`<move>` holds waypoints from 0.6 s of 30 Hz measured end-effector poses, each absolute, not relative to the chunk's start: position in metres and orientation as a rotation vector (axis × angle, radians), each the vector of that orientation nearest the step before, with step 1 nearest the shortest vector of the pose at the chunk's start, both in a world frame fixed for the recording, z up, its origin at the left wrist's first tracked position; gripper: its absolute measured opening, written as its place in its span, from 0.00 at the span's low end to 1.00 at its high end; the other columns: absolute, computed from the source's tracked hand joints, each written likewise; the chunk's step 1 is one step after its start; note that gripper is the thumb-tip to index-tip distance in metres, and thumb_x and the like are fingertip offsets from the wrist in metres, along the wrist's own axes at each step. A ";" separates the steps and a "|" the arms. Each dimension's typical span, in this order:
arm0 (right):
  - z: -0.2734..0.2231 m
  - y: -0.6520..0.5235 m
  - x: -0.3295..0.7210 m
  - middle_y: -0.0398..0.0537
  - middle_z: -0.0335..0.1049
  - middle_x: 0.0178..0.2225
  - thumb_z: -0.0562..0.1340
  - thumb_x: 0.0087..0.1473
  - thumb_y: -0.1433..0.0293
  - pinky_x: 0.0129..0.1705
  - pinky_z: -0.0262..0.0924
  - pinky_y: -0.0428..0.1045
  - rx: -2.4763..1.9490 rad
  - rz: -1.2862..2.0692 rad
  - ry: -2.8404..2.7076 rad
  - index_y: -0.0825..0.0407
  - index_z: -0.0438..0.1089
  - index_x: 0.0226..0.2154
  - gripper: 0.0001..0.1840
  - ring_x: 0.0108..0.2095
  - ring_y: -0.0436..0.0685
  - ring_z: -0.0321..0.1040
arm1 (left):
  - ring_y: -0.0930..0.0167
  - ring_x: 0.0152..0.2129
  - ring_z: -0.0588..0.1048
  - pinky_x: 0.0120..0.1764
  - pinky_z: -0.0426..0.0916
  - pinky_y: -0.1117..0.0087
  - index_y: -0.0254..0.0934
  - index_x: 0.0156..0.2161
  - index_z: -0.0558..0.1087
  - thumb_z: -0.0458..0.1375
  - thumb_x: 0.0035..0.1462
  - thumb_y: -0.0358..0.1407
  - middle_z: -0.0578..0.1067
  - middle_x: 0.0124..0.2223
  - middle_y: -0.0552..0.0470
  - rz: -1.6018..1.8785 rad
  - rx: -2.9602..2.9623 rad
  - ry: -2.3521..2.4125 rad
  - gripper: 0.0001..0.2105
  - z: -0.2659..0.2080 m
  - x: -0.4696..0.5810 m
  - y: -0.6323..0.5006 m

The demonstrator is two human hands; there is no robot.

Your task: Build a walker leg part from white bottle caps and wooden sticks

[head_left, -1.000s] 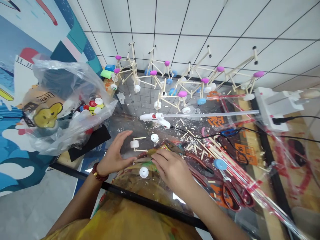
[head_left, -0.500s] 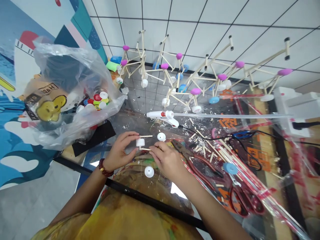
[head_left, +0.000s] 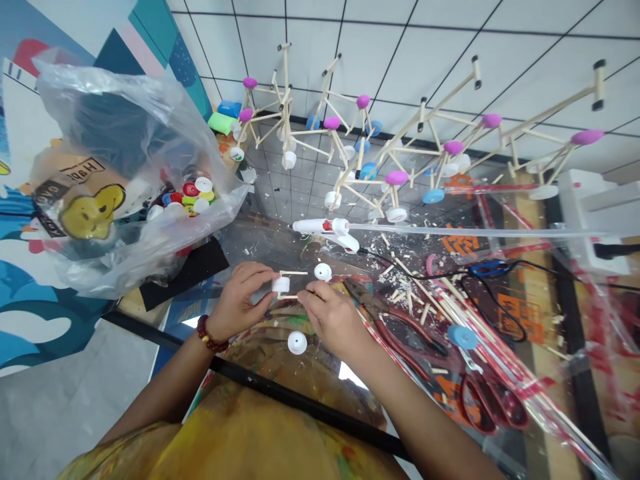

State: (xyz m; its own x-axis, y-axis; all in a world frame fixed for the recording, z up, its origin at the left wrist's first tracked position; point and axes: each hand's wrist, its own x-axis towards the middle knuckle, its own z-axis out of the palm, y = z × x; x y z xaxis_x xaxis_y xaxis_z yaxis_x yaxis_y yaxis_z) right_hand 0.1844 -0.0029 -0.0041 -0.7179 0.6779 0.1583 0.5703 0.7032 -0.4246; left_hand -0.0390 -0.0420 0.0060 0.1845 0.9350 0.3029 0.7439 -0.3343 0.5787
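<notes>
One second ago the left hand (head_left: 245, 297) stood spread beside the white wheel piece (head_left: 281, 285) without touching it; now its thumb and fingertips pinch the piece, just left of the frame's centre. The right hand (head_left: 334, 317), then lower and away from the piece, now pinches the free end of its lower stick (head_left: 289, 297) between thumb and fingers. The upper stick (head_left: 295, 273) points right, touched by neither hand at its tip. This grip matches the picture from half a second ago. The two loose white caps, one (head_left: 323, 271) just above the right hand and one (head_left: 297, 342) below between the wrists, lie where they lay.

The black table edge (head_left: 300, 402) slants across the lower part of the frame, passing under both forearms. Above the hands, a strip of tabletop flecked with scraps separates them from the white glue gun (head_left: 325, 227). Room on the left is bounded by the black sheet (head_left: 185, 273) and the plastic bag (head_left: 135, 160); on the right, the pliers (head_left: 376, 310) lie close beside the right hand. Stick frames with magenta tops (head_left: 397, 177) line the upper frame, well apart from the hands.
</notes>
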 end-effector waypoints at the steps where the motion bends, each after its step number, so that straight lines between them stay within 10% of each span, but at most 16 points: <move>1: -0.004 -0.003 0.184 0.51 0.71 0.38 0.56 0.60 0.77 0.37 0.63 0.47 -0.981 0.508 -2.612 0.53 0.74 0.41 0.12 0.33 0.53 0.68 | 0.65 0.44 0.74 0.49 0.67 0.59 0.39 0.48 0.72 0.59 0.57 0.31 0.77 0.45 0.47 0.893 2.160 1.604 0.13 0.006 -0.038 -0.042; 18: 0.001 -0.008 0.191 0.56 0.74 0.44 0.55 0.63 0.73 0.37 0.70 0.50 -1.110 0.433 -2.451 0.56 0.73 0.49 0.15 0.35 0.57 0.74 | 0.65 0.47 0.73 0.50 0.68 0.60 0.40 0.55 0.69 0.61 0.56 0.30 0.74 0.50 0.45 0.940 2.149 1.629 0.21 0.006 -0.039 -0.046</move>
